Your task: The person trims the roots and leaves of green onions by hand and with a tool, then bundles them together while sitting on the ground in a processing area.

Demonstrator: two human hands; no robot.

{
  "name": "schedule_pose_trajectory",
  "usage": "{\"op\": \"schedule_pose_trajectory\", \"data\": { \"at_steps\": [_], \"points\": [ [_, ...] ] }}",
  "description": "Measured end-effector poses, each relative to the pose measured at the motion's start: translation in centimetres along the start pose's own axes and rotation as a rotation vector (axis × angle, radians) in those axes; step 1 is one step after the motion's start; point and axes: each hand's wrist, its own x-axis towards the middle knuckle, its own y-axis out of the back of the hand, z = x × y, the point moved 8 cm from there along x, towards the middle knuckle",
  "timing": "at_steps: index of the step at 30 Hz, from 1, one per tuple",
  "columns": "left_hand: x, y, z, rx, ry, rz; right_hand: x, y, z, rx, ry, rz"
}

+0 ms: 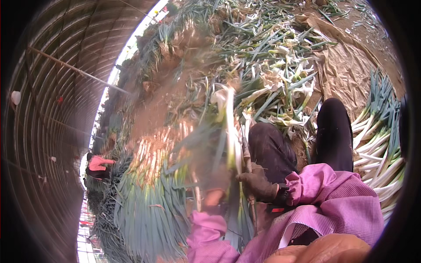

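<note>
My gloved right hand (pixel 256 184) is closed around an upright bunch at the middle, where a white leek-like stalk (pixel 239 149) stands beside a thin, brownish rod-like piece (pixel 247 162). My left hand (pixel 212 195), in a pink sleeve, is smeared by motion just left of it; its fingers cannot be made out. Above it, a green onion (pixel 229 114) with a white shank and trailing green leaves is blurred. A pile of long green onions (pixel 149 206) with pale root ends lies to the left of my hands.
My dark-trousered knees (pixel 333 127) are at right. Trimmed leaves (pixel 285 61) cover the ground ahead, beside crumpled brown paper (pixel 342 65). White-stemmed onions (pixel 379 162) lie at far right. Another person (pixel 98 166) in pink crouches at far left under the arched tunnel roof (pixel 48 109).
</note>
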Motion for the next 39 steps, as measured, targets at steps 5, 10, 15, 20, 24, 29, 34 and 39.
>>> {"op": "schedule_pose_trajectory", "data": {
  "at_steps": [5,10,15,20,24,29,34,39],
  "points": [
    [-9.9,-2.2,6.7,-0.398,-0.097,0.053,-0.4,-2.9,0.3,-0.280,-0.081,-0.243],
    [-14.2,2.7,7.3,-0.216,0.158,-0.044,1.3,-7.9,8.5,-0.654,-0.016,-0.516],
    [-15.0,0.3,-5.0,-0.014,0.383,-0.172,-0.3,-9.0,16.9,-0.913,0.505,-0.336],
    [-9.6,1.0,-8.6,0.053,0.392,0.113,-4.6,-10.0,18.1,-0.637,-0.080,-0.894],
    [-3.9,-1.5,-5.9,0.044,0.285,0.163,-1.8,-6.5,17.4,-0.620,-0.413,-0.574],
    [-2.4,-2.8,-3.5,-0.002,0.215,0.153,-2.1,-5.5,16.1,-0.582,-0.540,-0.421],
    [-5.9,-3.9,-3.1,-0.070,0.213,0.109,-3.4,-7.0,17.0,-0.614,-0.554,-0.471],
    [-8.8,-3.3,-1.4,-0.190,0.121,0.040,-2.4,-5.2,17.8,-0.498,-0.323,-0.512]
  ]
}}
